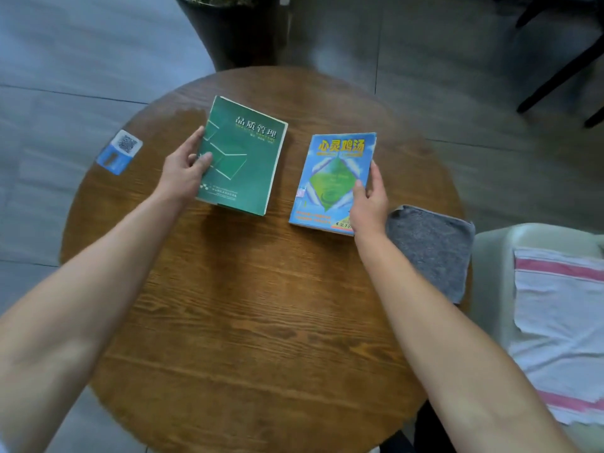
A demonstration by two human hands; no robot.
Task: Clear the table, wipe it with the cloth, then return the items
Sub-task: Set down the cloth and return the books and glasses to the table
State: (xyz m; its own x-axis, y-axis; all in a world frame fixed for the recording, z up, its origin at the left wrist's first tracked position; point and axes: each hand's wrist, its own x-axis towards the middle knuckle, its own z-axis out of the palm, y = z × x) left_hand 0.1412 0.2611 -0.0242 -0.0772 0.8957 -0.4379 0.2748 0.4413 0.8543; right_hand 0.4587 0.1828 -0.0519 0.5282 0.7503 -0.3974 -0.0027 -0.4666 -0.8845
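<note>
Round wooden table (248, 322), near edge cropped; hands pinching green book (248, 158), blue book (330, 178), fingertips hidden beneath.

Grey tiled floor (81, 60) is seen round a wooden tabletop (245, 322); dark planter (235, 31) behind, black chair legs (555, 76) top rt, pale seat (496, 256) w/ striped towel (562, 322) at rt.

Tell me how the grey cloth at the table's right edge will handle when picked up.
The grey cloth looks like soft folded fabric, so it will probably go limp and unfold. It overhangs the table edge, so a push might drop it.
</note>
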